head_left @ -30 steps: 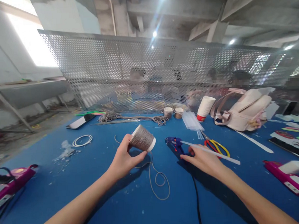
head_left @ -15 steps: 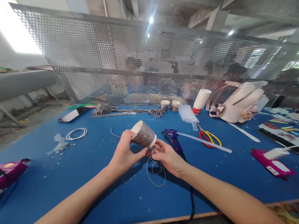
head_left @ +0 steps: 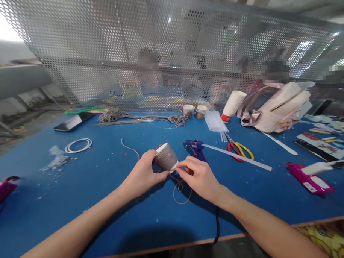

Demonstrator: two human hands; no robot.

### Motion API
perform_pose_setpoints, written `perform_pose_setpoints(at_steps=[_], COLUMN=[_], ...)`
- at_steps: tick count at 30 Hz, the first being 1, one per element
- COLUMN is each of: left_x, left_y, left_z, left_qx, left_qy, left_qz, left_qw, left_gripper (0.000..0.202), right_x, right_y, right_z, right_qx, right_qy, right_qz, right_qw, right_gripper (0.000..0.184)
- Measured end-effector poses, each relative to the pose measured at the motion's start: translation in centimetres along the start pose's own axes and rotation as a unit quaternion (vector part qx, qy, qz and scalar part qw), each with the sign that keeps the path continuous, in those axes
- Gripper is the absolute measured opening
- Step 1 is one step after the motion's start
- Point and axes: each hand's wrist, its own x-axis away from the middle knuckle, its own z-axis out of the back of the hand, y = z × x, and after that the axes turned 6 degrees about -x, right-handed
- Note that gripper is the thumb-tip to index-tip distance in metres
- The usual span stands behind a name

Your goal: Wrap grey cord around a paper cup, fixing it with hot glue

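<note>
A paper cup [head_left: 166,157] wrapped in grey cord lies tilted in my left hand [head_left: 145,170], its mouth toward the upper left and its white base toward the right. My left fingers and thumb close around its side. At the base edge, my right hand [head_left: 200,177] pinches with thumb and forefinger; what sits between the fingertips is too small to tell. Below the cup, a loose loop of thin cord [head_left: 182,202] rests on the table. Just beyond my right hand is a blue glue gun [head_left: 197,147] with a long clear glue stick [head_left: 237,156] in it.
Red-and-yellow scissors [head_left: 241,152] lie right of the glue gun. Toward the back are cord bundles [head_left: 113,115], two small cups [head_left: 188,110], stacked paper cups [head_left: 233,104] and a pink bag [head_left: 284,106]. A white coil [head_left: 78,146] and a phone [head_left: 74,122] lie left; a magenta power strip [head_left: 309,180] lies right.
My right hand has turned from fingers under the cup's base to a pinch at its edge. The cup sits slightly lower in the view, and the camera has tipped down.
</note>
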Motion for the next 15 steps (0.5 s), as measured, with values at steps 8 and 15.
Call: perform_pose_setpoints(at_steps=[8,15], left_x=[0.31,0.3], left_y=[0.08,-0.39], left_z=[-0.12,-0.17], left_qx=[0.023,0.086], left_qy=[-0.055,-0.065], left_qz=[0.01,-0.002], left_qw=[0.998,0.994], left_gripper=[0.03,0.027], right_x=[-0.03,0.03], right_y=[-0.1,-0.06], right_z=[-0.17,-0.08], right_qx=[0.038,0.033], right_qy=[0.015,0.026], right_qz=[0.019,0.01], right_qw=[0.999,0.999], right_gripper=[0.016,0.015])
